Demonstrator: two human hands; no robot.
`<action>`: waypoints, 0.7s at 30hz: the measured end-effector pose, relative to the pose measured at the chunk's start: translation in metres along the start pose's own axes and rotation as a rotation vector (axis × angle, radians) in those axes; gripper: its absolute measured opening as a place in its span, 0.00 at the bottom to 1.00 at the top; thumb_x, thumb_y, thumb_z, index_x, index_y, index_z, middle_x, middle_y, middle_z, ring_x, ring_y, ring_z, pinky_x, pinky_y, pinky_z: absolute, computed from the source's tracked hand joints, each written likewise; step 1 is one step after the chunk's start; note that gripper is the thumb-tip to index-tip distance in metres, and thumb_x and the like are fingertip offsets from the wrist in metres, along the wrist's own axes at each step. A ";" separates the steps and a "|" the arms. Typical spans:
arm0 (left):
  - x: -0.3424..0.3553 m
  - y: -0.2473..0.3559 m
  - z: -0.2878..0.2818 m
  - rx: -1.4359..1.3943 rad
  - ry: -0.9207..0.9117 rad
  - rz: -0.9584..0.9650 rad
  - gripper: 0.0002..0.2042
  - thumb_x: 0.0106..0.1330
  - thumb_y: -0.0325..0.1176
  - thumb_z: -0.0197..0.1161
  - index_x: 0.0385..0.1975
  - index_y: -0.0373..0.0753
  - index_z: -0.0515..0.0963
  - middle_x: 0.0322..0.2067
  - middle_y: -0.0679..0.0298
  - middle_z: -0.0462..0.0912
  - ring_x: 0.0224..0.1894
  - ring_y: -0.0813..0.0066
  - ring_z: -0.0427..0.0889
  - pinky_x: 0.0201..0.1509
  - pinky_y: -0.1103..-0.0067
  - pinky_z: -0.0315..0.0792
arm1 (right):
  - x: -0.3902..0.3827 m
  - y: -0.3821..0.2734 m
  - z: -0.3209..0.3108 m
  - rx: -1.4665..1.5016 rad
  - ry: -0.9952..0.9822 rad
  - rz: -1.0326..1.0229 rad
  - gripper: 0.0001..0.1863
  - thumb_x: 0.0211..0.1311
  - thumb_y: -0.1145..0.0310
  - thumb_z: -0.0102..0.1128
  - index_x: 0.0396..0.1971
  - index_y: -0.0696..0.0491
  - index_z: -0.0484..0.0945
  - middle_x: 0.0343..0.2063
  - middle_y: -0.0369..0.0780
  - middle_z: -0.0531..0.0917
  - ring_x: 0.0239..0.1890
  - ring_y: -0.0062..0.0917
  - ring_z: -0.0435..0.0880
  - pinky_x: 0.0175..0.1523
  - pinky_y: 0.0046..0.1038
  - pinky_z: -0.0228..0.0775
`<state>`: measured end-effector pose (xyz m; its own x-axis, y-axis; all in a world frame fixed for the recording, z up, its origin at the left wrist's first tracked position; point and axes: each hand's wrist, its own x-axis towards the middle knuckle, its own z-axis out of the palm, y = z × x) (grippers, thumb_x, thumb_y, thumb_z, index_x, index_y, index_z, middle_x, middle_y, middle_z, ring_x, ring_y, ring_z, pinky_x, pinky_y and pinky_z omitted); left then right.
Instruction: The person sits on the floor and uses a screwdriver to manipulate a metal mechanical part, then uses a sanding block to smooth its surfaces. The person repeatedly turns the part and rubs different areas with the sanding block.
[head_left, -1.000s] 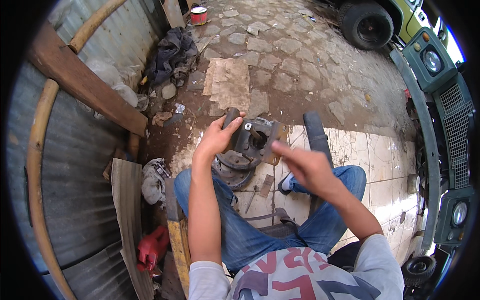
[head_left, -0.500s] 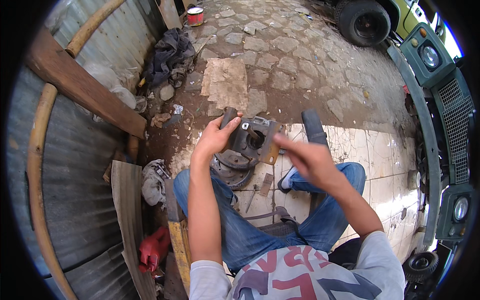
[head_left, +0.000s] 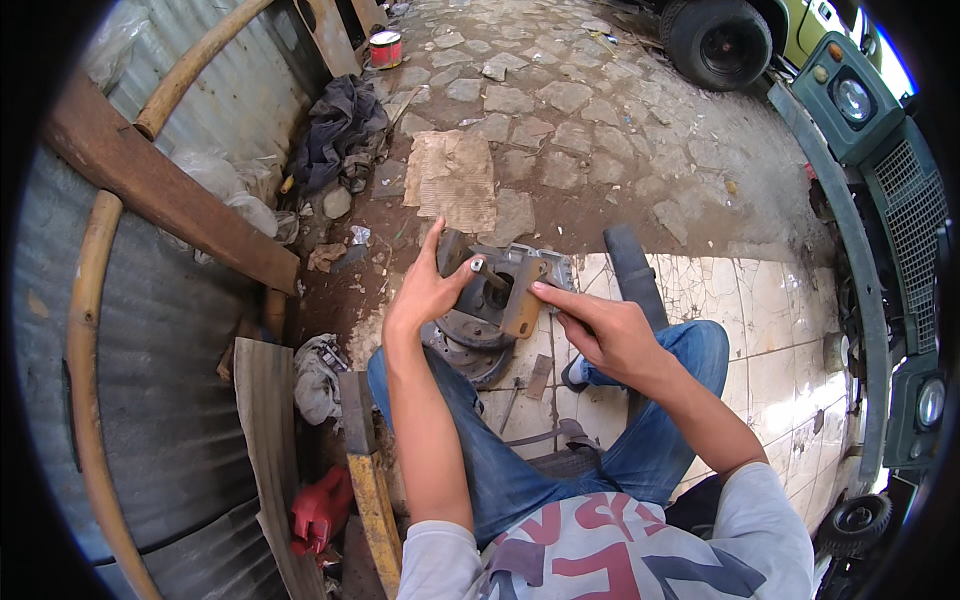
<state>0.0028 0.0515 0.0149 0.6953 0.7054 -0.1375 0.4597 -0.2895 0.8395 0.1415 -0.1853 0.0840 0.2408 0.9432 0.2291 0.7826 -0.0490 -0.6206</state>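
Note:
A dark metal bracket assembly (head_left: 488, 300), with a round opening and a rod through it, is between my hands above my knees. My left hand (head_left: 425, 295) grips its left side, thumb beside the rod's pale end and index finger raised. A rusty brown plate (head_left: 524, 300) with holes forms its right side. My right hand (head_left: 612, 328) holds nothing; its index fingertip touches the plate's edge and its other fingers are bent below. Under the assembly lie round worn metal parts (head_left: 480, 365), partly hidden. A grey ribbed metal piece (head_left: 556, 268) shows behind the plate.
Near my right foot a dark tube-like piece (head_left: 632, 268) lies on the tiles. A flat brown piece (head_left: 540, 376) and a thin tool (head_left: 510, 405) lie between my legs. Flattened cardboard (head_left: 452, 180) is ahead; a green vehicle front (head_left: 890, 200) stands right, corrugated metal wall (head_left: 180, 400) left.
My right hand, blurred before, has come left and its index finger now rests at the plate. The assembly has tilted and shifted slightly left. My left index finger has lifted.

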 end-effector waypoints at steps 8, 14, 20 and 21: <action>-0.002 0.008 -0.004 -0.054 -0.097 0.063 0.55 0.58 0.60 0.71 0.78 0.43 0.44 0.68 0.37 0.65 0.71 0.46 0.66 0.72 0.66 0.61 | -0.007 0.003 0.007 0.166 0.065 0.074 0.26 0.66 0.76 0.59 0.63 0.41 0.76 0.47 0.45 0.86 0.39 0.38 0.88 0.42 0.32 0.80; -0.008 0.016 -0.006 -0.164 -0.122 0.132 0.48 0.64 0.47 0.70 0.77 0.38 0.46 0.71 0.41 0.60 0.73 0.57 0.63 0.74 0.72 0.57 | -0.011 0.009 0.009 0.194 0.111 0.005 0.26 0.66 0.77 0.59 0.64 0.43 0.75 0.50 0.46 0.85 0.45 0.37 0.88 0.47 0.32 0.80; -0.014 0.023 -0.009 -0.195 -0.100 0.104 0.44 0.66 0.41 0.67 0.76 0.35 0.46 0.72 0.42 0.59 0.73 0.58 0.61 0.74 0.74 0.55 | -0.009 -0.001 -0.007 0.143 0.041 0.088 0.26 0.65 0.78 0.59 0.62 0.45 0.77 0.49 0.45 0.86 0.41 0.36 0.88 0.45 0.31 0.79; -0.015 0.021 -0.010 -0.216 -0.097 0.131 0.44 0.67 0.39 0.66 0.76 0.35 0.46 0.72 0.42 0.58 0.74 0.58 0.61 0.74 0.74 0.55 | -0.012 0.002 -0.002 0.083 0.017 0.060 0.26 0.64 0.79 0.60 0.62 0.44 0.77 0.43 0.44 0.87 0.35 0.36 0.87 0.42 0.31 0.78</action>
<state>-0.0038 0.0410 0.0400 0.7957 0.6025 -0.0617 0.2415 -0.2223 0.9446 0.1409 -0.1976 0.0816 0.2956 0.9337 0.2019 0.7166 -0.0771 -0.6932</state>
